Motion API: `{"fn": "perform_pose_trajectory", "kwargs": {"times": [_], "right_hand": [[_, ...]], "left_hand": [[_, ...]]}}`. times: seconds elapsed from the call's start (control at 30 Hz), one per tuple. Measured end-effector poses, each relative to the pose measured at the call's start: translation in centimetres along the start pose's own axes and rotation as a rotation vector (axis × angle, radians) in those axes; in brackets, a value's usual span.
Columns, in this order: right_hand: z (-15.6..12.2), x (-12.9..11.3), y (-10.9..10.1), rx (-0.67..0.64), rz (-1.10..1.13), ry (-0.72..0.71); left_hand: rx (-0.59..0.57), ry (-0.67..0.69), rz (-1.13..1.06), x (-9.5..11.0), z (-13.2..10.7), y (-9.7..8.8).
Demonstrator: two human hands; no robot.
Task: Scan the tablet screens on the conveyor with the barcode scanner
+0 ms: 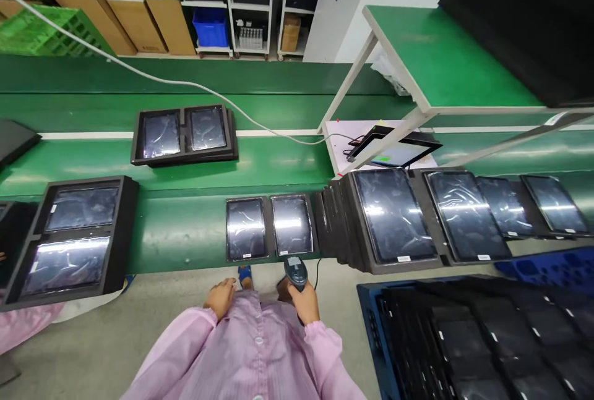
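My right hand (305, 302) is closed around the handle of a dark barcode scanner (296, 272), its head close to the bench's front edge. Near that same edge, in front of my body, my left hand (221, 297) holds nothing, its fingers loosely extended. Just beyond my hands, a black foam tray carries two glossy screen panels, the left panel (245, 229) and the right panel (292, 224), each with a small white label along its lower edge. To their right stands a stack of black foam trays (341, 221), topped by more large screen panels (393, 214).
On the green bench (180, 230), a foam tray (134, 149) with two panels lies farther back. Another tray (121, 233) stands at left, near a co-worker's pink sleeve (28, 326). A tablet monitor (399, 149) sits under a green shelf (464, 60). A blue crate (371, 319) of panels stands lower right.
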State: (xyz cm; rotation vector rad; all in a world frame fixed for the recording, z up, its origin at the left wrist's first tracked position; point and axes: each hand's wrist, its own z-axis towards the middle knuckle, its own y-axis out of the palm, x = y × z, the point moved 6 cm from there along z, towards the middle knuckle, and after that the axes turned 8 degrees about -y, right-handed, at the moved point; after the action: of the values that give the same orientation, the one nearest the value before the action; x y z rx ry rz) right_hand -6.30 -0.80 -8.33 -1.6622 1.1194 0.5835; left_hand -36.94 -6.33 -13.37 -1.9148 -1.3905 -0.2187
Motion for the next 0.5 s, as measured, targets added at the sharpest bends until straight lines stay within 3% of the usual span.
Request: {"fn": "perform_pose_trajectory", "kwargs": {"times": [0.13, 0.23, 0.5], "right_hand": [[-0.1, 0.3, 1.2, 0.014, -0.028, 0.021], [-0.2, 0.4, 1.7, 0.014, -0.034, 0.025], [-0.4, 1.3, 2.5, 0.005, -0.054, 0.029]], "left_hand": [[0.003, -0.009, 0.141, -2.2, 0.7, -2.8], [0.016, -0.012, 0.217, -3.4, 0.9, -3.9], [0.031, -0.005, 0.366, -4.7, 0.8, -3.6]]}}
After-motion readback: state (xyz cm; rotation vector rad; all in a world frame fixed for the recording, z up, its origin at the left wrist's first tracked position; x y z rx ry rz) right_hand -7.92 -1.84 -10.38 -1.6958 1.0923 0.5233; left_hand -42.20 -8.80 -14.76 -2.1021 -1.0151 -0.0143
